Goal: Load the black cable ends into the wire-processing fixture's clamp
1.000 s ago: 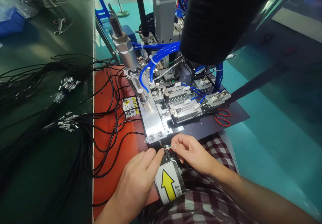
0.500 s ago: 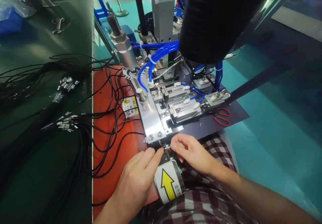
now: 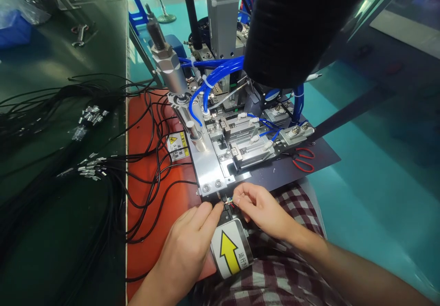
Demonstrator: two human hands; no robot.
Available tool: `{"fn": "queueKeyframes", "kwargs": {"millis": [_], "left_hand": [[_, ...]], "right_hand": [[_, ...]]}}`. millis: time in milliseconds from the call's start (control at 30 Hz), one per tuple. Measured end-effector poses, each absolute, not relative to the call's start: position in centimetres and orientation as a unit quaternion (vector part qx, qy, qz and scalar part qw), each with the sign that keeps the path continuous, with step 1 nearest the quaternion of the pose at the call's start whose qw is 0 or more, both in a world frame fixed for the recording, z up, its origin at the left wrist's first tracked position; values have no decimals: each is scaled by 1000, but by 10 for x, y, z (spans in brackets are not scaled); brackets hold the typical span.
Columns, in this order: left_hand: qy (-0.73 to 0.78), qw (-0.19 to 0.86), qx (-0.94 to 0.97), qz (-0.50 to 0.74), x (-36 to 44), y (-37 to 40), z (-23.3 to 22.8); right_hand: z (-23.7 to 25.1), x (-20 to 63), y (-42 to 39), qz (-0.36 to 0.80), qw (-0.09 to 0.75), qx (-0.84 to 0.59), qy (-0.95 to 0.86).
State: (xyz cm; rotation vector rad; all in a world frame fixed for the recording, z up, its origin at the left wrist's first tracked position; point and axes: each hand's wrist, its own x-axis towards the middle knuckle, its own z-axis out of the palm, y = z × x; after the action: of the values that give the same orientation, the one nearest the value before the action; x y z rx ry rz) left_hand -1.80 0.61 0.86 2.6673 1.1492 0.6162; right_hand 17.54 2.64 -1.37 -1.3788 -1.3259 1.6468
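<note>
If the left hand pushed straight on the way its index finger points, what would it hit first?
Most likely the small wire end pinched by the right hand; the left hand's fingertip is almost on it. Just beyond sits the metal plate edge. Depth is hard to judge here.
</note>
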Motion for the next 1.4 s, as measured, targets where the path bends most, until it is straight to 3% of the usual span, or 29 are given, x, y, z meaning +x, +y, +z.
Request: {"fn": "queueKeyframes", "kwargs": {"millis": [233,500,900,1233,1400], "left_hand": [[384,68,898,204,-17,7,11],[375,66,903,199,-18,7,8],[369,70,903,209,-18,6,7],[370,74,902,211,-19,8,7],[373,74,902,205,-20,7,4]], "right_hand": [[-11,171,22,568,301,-559,-524],[-17,175,20,586,311,-547,-510],[-12,170,20,437,338,-562,-615],[-9,172,22,436,309,-560,-633],[-8,175,21,336,300,-528,-719]]}}
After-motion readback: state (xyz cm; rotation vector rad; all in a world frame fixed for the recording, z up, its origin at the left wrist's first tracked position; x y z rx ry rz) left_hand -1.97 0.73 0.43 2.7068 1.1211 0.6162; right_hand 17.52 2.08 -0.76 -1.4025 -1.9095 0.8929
